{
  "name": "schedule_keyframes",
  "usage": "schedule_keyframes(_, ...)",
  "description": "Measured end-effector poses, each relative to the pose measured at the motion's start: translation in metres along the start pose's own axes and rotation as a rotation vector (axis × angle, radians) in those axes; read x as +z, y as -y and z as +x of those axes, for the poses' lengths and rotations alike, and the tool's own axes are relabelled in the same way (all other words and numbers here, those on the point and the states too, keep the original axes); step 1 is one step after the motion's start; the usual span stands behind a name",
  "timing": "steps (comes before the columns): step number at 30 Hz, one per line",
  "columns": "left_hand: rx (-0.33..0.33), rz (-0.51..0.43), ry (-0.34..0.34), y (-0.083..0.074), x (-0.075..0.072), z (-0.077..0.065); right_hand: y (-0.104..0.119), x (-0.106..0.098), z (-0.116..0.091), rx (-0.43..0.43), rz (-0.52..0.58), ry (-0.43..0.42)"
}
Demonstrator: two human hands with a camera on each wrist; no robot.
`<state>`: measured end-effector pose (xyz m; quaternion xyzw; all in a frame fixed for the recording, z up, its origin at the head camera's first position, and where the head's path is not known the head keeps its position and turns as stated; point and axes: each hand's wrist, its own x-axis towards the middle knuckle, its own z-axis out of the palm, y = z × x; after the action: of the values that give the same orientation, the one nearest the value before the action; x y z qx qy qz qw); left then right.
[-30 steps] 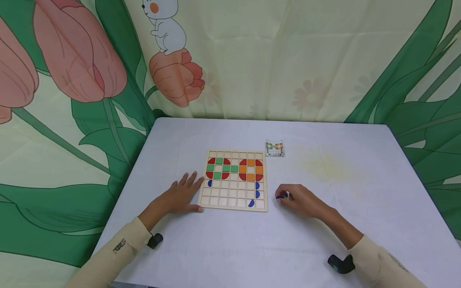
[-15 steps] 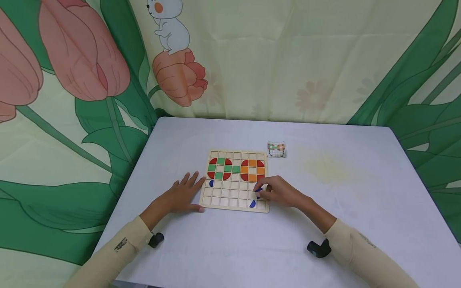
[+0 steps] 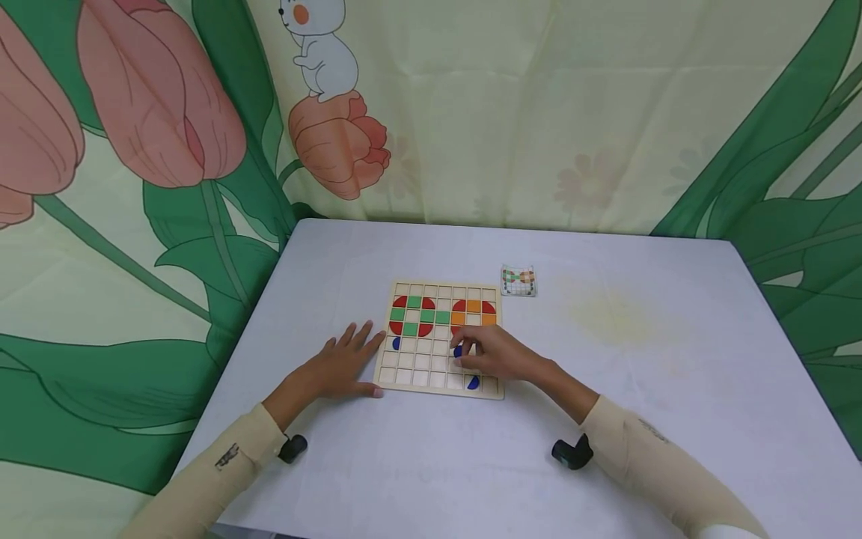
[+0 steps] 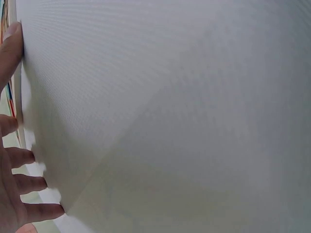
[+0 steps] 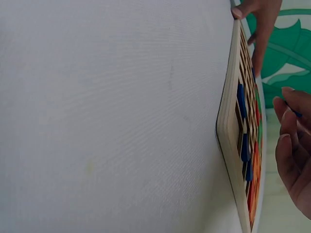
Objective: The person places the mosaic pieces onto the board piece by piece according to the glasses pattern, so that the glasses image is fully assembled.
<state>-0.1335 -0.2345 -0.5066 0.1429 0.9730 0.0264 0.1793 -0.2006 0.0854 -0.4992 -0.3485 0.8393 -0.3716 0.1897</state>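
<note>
A square wooden grid board point(image 3: 420, 363) lies on the table, with red, green and orange pieces forming two rings joined by a green square point(image 3: 442, 317). My left hand point(image 3: 337, 370) rests flat with fingers spread, its thumb and index fingertip at the board's left edge. Above the right part of the grid, my right hand point(image 3: 501, 353) pinches a blue half-round piece point(image 3: 458, 351) between thumb and fingertips. Other blue half-round pieces sit in cells, one at the left point(image 3: 396, 343) and one near the bottom right point(image 3: 474, 382). My right hand hides the board's right-hand cells in the head view.
A small card point(image 3: 518, 281) printed with a similar coloured grid pattern lies just beyond the board's far right corner. White cloth covers the table point(image 3: 640, 344). Behind it hangs a curtain point(image 3: 485, 135) printed with flowers and leaves.
My right hand has moved left from beside the board to over its grid, carrying the blue half-round piece. The left hand has stayed at the board's left edge.
</note>
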Motion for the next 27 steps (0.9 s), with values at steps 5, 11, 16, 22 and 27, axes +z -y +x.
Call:
schedule_keyframes(5, -0.003, 0.002, 0.000, 0.000, 0.000, 0.000, 0.008, 0.005, 0.010, -0.001, -0.025, -0.024)
schedule_keyframes(11, 0.000, 0.014, -0.003, 0.001, 0.002, 0.000, 0.015, 0.013, 0.022, 0.044, -0.014, -0.024)
schedule_keyframes(16, 0.003, 0.012, -0.005, 0.002, 0.001, 0.000, 0.022, 0.020, 0.030, 0.041, 0.030, 0.007)
schedule_keyframes(22, 0.001, 0.024, -0.003, 0.004, 0.002, 0.000, 0.033, 0.031, 0.045, 0.040, -0.022, 0.006)
schedule_keyframes(27, 0.008, 0.016, -0.001, 0.004, 0.002, 0.000, 0.042, 0.040, 0.057, 0.035, -0.078, 0.004)
